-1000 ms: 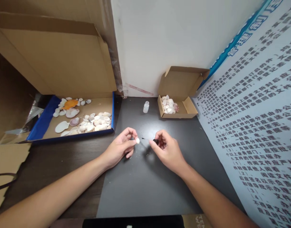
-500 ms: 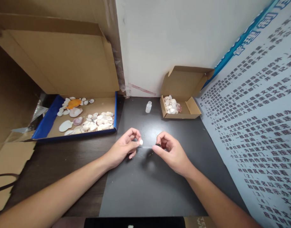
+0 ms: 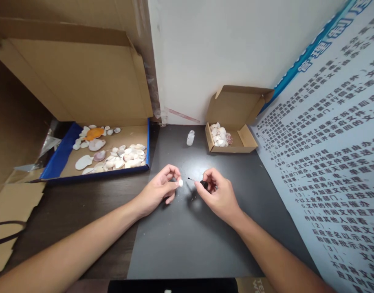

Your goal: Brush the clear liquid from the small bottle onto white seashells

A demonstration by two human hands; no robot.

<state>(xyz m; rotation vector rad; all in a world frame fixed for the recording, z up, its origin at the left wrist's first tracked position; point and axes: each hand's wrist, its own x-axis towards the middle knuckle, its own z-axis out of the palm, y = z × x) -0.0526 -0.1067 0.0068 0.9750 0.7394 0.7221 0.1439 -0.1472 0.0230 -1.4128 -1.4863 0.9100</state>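
Between thumb and fingers, my left hand [image 3: 164,185] pinches a small white shell [image 3: 181,183] above the dark mat. My right hand [image 3: 217,193] grips the black cap of a small brush [image 3: 203,184], whose thin stem and dark tip point left toward the shell. A gap separates the tip from the shell. Behind the hands, a small clear glass bottle [image 3: 190,138] with whitish contents stands upright and uncapped on the mat.
At the left lies an open blue-edged box [image 3: 149,146] with several shells, one orange. A small cardboard box [image 3: 232,149] holding shells sits at the back right. A printed sheet [image 3: 327,134] borders the mat's right side.
My right hand has drawn the brush slightly back and tilted it, so its tip is now apart from the shell and raised. My left hand is almost unmoved.
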